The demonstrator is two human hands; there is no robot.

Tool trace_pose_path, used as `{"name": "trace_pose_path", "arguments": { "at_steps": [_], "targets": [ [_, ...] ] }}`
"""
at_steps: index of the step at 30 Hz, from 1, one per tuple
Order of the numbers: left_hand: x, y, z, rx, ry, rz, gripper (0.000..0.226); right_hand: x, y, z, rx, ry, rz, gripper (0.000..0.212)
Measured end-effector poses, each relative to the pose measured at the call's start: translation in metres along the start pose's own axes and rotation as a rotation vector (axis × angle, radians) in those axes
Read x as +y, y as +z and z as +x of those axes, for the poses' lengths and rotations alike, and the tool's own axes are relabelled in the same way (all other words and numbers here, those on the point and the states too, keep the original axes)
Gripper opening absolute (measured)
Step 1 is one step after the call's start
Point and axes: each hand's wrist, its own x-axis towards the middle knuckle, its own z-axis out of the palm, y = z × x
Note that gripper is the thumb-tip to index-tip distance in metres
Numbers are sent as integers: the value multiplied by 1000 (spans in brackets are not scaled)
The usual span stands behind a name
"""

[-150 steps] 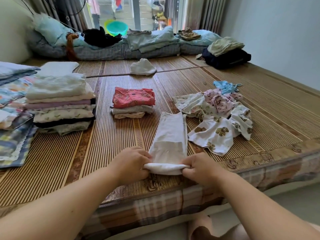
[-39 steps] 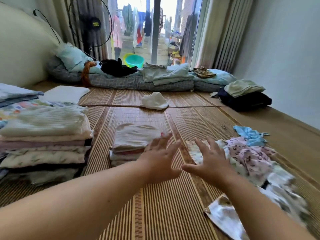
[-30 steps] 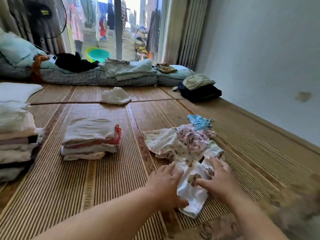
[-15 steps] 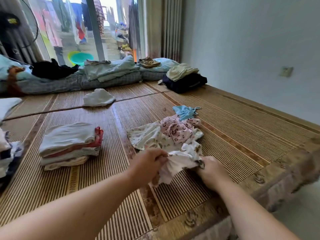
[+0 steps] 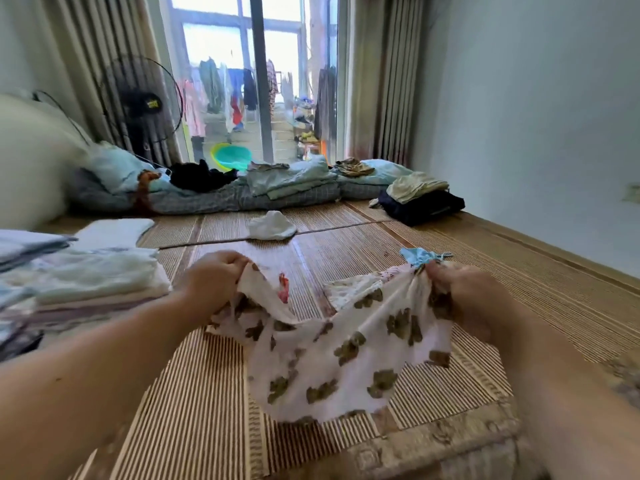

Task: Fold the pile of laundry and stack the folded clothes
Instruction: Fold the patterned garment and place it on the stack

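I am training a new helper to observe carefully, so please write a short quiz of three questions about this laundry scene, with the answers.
1. True or false: the left hand and the right hand both grip the bear-print garment.
2. Where is the tall folded stack? A) left of the left hand B) right of the right hand C) between the hands
3. Fill in: the small garment just beyond the right hand is ____ in colour.
Key: 1 true; 2 A; 3 blue.

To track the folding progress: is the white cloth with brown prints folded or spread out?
Spread out. The left hand and right hand each grip an upper edge of the cloth, which hangs open between them.
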Motion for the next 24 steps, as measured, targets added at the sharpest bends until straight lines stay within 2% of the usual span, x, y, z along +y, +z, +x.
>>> {"name": "trace_pose_path", "arguments": {
  "at_steps": [3, 6, 9, 11, 15, 17, 21, 22, 24],
  "targets": [
    [-5, -37, -3, 36, -34, -18, 26, -30, 9, -14, 28, -85, -42, 32],
    [-3, -65, -12, 32, -45, -81, 21, -59, 24, -33, -22, -142, 23, 27],
    [13, -80, -16, 35, -8, -106, 19, -74, 41, -40, -65, -223, -158, 20],
    [29, -84, -20, 9, 29, -121, 21, -87, 62, -51, -87, -274, -209, 25],
    [71, -76, -32, -109, 116, -140, 12, -113, 109, -82, -341, -298, -277, 44],
    [88, -70, -37, -175, 132, -209, 10, -125, 127, -95, -410, -303, -307, 48],
    [82, -76, -52, -95, 224, -543, 6, -144, 142, -103, -277, -396, -308, 26],
    [70, -79, -59, -135, 260, -607, 24, -150, 142, -106, -284, -388, -262, 28],
    [30, -78, -73, -372, 274, -599, 70, -162, 139, -110, -325, -363, -118, 35]
  ]
}}
